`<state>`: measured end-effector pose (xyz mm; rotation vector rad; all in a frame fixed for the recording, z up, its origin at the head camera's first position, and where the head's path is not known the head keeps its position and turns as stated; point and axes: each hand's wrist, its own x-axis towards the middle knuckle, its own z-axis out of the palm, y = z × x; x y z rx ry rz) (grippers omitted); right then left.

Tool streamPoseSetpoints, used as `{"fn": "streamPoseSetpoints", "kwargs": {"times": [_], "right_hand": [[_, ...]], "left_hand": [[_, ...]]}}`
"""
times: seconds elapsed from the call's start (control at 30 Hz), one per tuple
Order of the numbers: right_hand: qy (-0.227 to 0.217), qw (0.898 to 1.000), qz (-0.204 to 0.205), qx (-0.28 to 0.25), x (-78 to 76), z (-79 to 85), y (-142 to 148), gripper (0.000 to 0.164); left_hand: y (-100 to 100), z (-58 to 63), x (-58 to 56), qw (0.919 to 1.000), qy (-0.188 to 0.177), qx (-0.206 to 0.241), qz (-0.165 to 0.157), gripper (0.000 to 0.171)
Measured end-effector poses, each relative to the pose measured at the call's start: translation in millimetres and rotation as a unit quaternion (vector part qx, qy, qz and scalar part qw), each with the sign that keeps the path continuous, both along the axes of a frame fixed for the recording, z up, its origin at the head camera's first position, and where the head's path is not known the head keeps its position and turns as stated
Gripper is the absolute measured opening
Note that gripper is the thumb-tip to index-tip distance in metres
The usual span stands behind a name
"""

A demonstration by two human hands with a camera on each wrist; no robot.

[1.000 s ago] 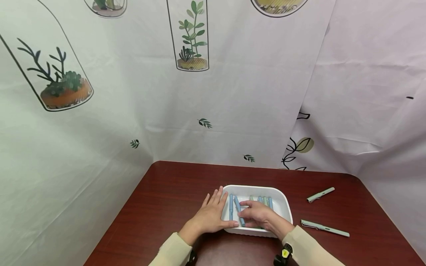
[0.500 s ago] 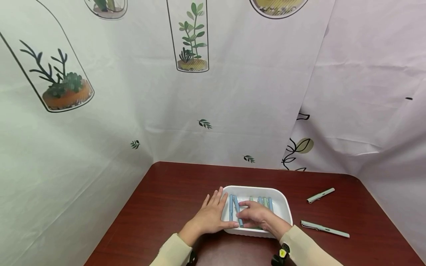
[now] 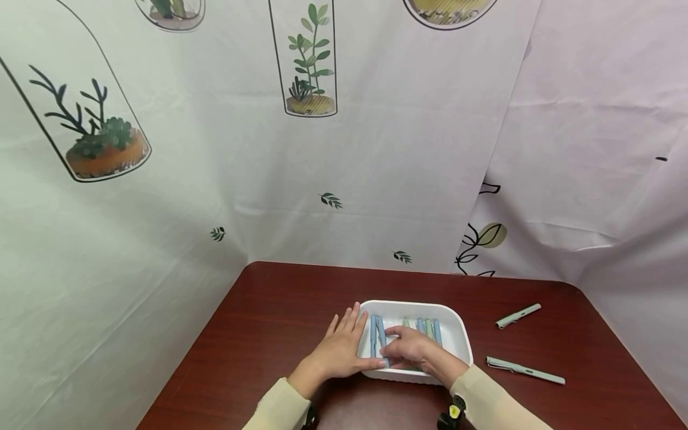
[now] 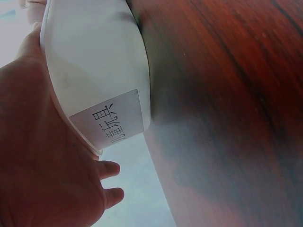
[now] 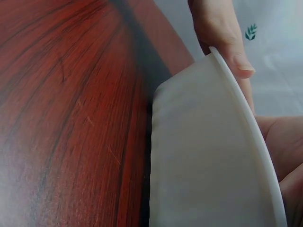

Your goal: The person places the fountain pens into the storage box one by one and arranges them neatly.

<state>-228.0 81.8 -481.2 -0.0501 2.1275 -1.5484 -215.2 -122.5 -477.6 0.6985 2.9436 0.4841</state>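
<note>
A white plastic bin [image 3: 457,334] holds several blue and green pens. My left hand [image 3: 340,349] lies spread over its left rim, fingers straight, thumb along the near edge. In the left wrist view, the hand [image 4: 47,146] rests against the bin's labelled side [image 4: 102,71]. My right hand [image 3: 414,348] reaches inside and holds a blue pen [image 3: 381,329] between thumb and fingers, slightly tilted. Left of it lies another blue pen [image 3: 373,334]. Further right, a green pen [image 3: 429,327] lies among blue ones, partly behind my right hand. The bin wall hides most of that hand in the right wrist view.
Two light green pens lie on the dark red table [image 3: 301,298] right of the bin: one pen [image 3: 518,316] farther back, another pen [image 3: 525,370] nearer. A printed white cloth [image 3: 376,179] hangs behind the table and along its sides.
My right hand has shifted the tilted blue pen slightly left, closer to the leftmost blue pen. My left hand has stayed on the bin's rim.
</note>
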Motion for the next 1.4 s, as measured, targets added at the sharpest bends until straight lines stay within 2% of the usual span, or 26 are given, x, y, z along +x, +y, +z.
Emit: {"fn": "streamPoseSetpoints", "kwargs": {"times": [0.53, 0.77, 0.97, 1.23, 1.4], "right_hand": [[0.035, 0.998, 0.032, 0.038, 4.3, 8.2, 7, 0.061], [0.045, 0.997, 0.045, 0.043, 5.1, 20.2, 13, 0.058], [0.049, 0.997, 0.039, 0.045, 7.7, 28.3, 19, 0.052], [0.07, 0.996, 0.052, 0.033, 10.8, 38.7, 38, 0.049], [0.076, 0.996, 0.042, 0.035, 12.6, 49.7, 51, 0.047]], "left_hand": [[1, -0.6, 0.6, 1.0, 0.002, 0.005, -0.001, 0.111], [0, -0.8, 1.3, 1.0, 0.002, 0.004, 0.003, 0.111], [0, -0.2, 1.1, 1.0, 0.003, 0.007, 0.003, 0.111], [1, -0.2, 1.2, 0.9999, -0.001, 0.012, 0.005, 0.112], [1, 0.2, 1.9, 0.9999, -0.003, 0.014, 0.005, 0.112]]}}
